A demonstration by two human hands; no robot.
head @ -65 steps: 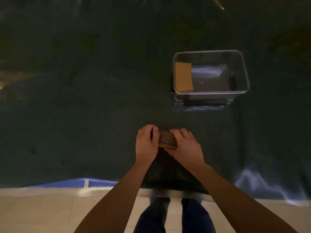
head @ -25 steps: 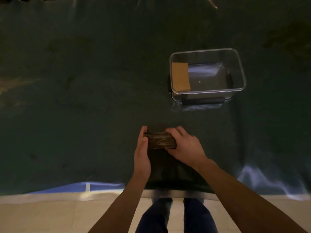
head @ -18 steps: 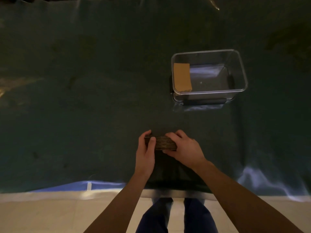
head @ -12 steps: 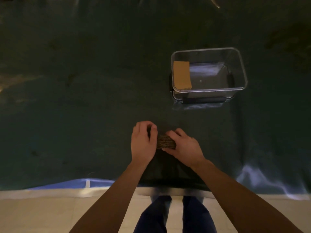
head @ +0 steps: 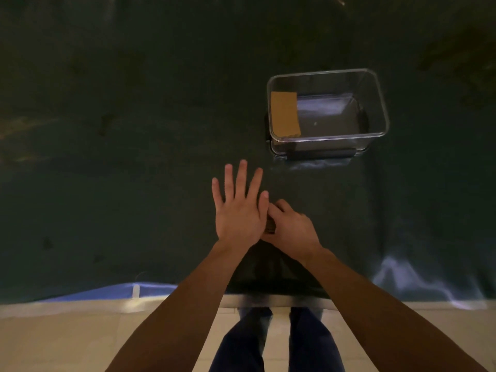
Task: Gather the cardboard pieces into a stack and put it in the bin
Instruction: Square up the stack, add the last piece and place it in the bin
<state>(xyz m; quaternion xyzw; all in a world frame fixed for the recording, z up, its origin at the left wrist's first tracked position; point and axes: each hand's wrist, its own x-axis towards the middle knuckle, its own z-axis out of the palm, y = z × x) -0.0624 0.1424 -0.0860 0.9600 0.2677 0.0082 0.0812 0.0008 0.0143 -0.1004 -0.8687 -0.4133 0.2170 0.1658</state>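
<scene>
Hands squaring a cardboard stack near the bin

Legs in dark trousers stand at the near edge of a desk (head: 134,130) covered in dark green sheeting, lit dimly. Two bare forearms reach forward over it. The left hand (head: 239,210) is spread flat, fingers apart and straight, palm down, clasping nothing. Just beside it, touching at the thumb side, the right hand (head: 291,226) curls with its grip closed on the cardboard stack (head: 269,226), of which only a small dark sliver shows between the two hands. Farther away and to the right stands the bin (head: 381,103), a clear plastic tub, open on top. One tan cardboard piece (head: 284,114) leans inside it against the left wall.

The stack appears ready to be tidied and carried. To do this well, the flat left palm should tap the loose edges flush while the right hand keeps them pinched; then both hands should lift together so no piece slips out.
</scene>
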